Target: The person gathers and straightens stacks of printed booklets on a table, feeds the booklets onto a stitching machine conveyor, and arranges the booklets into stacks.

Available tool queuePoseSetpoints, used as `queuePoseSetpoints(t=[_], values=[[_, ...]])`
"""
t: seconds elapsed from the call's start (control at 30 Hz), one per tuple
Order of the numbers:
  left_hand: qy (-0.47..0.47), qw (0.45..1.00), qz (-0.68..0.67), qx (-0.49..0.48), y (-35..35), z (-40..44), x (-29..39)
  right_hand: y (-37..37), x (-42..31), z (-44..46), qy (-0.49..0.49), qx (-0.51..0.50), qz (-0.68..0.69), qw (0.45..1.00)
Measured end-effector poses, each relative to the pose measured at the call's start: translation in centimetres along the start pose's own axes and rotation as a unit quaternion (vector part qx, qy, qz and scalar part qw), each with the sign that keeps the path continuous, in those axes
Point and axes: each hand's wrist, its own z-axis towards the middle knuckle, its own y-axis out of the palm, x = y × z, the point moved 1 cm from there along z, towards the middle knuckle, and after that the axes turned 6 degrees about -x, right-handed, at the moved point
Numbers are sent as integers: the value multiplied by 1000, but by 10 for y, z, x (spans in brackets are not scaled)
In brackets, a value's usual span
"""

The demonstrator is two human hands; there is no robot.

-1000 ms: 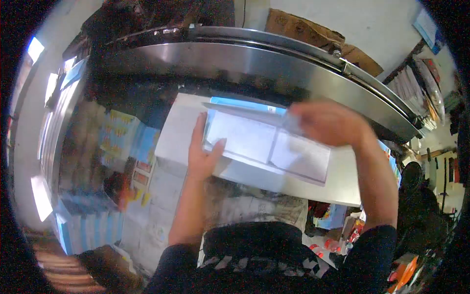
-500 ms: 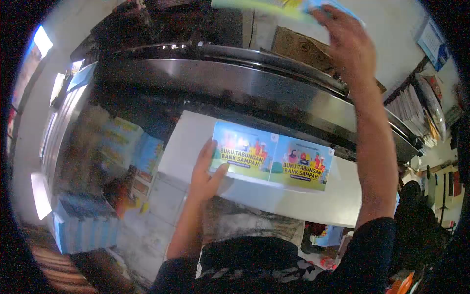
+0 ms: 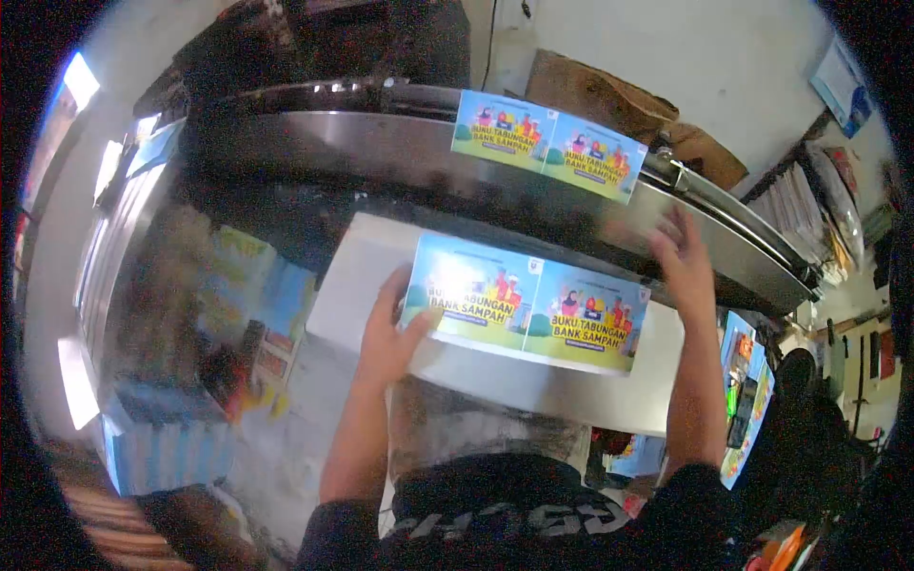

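Observation:
My left hand [image 3: 392,328] grips the left end of a printed cover sheet [image 3: 583,319], its thumb over the front and its fingers at the edge. The glossy blue, yellow and green sheet carries two matching panels reading "BUKU TABUNGAN BANK SAMPAH" and lies over a white tabletop [image 3: 357,276]. Whether other sheets lie under it cannot be made out. Beyond it, a matching cover sheet [image 3: 547,143] is in front of the long metal bar, apart from both hands. My right hand [image 3: 684,252] is to the right of that sheet, fingers spread, partly blurred, holding nothing.
A long metal machine bar [image 3: 381,138] crosses behind the tabletop, with brown cardboard [image 3: 595,90] behind it. Blue-edged stacks [image 3: 167,438] stand at lower left. More printed sheets [image 3: 747,381] with dark objects on them are at right. Papers [image 3: 790,209] stand at the far right.
My right hand has come down from the top and let go of a cover sheet, which now shows in front of the metal bar. My left hand stays on the nearer sheet.

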Motion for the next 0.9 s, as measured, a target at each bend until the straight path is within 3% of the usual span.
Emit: queuePoseSetpoints(t=[0.07,0.13,0.17,0.23,0.4,0.47,0.53,0.63,0.67,0.7,0.87,0.9], values=[[-8,999,-37,2,-8,15,-15,-11,33,-50,187,1,154,970],[-135,983,-113,-56,-12,29,-23,5,103,-93,250,-102,361,893],[-139,983,-109,-49,-13,32,-24,12,99,-103,252,-110,364,890],[-192,954,-170,-154,-15,41,-24,27,82,-110,326,-123,367,862],[-225,946,-175,-157,-34,39,-11,52,45,-101,303,-153,340,877],[-249,949,-176,-82,-63,33,0,82,38,-89,275,-178,290,899],[-266,951,-151,-33,-105,28,-35,116,14,-74,293,-218,297,882],[-272,944,-179,-53,-156,18,-38,171,-3,-50,224,-285,302,882],[-300,939,-167,-12,-171,13,-37,189,-5,-41,197,-307,294,883],[-327,932,-154,31,-181,10,-35,201,-5,-34,194,-308,298,882],[-317,929,-185,53,-195,5,-27,218,-12,-20,226,-369,338,836],[-321,927,-187,53,-195,5,-28,219,-7,-18,233,-344,303,858]])
